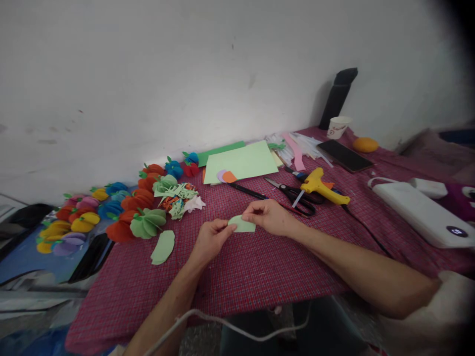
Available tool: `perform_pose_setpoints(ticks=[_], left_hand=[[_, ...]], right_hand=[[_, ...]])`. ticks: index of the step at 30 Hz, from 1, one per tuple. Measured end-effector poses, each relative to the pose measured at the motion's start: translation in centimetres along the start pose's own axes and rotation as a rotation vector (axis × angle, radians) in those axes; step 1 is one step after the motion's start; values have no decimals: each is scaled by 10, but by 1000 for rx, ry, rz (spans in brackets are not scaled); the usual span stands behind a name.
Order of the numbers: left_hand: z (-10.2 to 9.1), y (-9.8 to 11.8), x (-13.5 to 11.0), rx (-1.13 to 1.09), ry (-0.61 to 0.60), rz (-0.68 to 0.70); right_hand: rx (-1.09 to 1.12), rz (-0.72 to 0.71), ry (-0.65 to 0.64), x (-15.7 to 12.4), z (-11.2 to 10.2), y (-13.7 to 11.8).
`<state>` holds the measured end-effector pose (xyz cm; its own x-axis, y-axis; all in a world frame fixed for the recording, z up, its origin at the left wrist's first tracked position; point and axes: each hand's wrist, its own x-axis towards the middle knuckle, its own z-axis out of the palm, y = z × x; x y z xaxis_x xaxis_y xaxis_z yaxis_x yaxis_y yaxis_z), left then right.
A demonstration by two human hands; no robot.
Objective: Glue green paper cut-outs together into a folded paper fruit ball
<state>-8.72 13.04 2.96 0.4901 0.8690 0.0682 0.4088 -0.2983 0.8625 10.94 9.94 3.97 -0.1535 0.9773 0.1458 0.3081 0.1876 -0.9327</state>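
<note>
Between my two hands is a small pale green paper piece (244, 226), held just above the checked tablecloth. My left hand (212, 239) pinches its left edge between thumb and fingers. On the upper right side, my right hand (270, 216) grips the same piece with thumb and forefinger. To the left lies a stack of pale green paper cut-outs (163, 247). Behind my hands are black-handled scissors (293, 194) and a yellow glue gun (319, 187) with a clear stick in it.
Several colourful paper pumpkins (137, 200) crowd the left, beside paper scraps (181, 200). Light green sheets (241, 162) lie near the wall. Rightward are glue sticks (311, 147), a phone (345, 155), a paper cup (337, 127) and a white power bank (423, 212). A white cable (245, 336) crosses the front.
</note>
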Motion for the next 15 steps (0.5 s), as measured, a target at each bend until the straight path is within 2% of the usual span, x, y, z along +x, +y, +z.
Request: perform_pose_setpoints(ticks=[7, 15], left_hand=[[3, 2, -3, 111, -50, 61], [4, 4, -3, 83, -65, 45]], right_hand=[[11, -28, -51, -1, 6, 3], [28, 16, 12, 0, 2, -2]])
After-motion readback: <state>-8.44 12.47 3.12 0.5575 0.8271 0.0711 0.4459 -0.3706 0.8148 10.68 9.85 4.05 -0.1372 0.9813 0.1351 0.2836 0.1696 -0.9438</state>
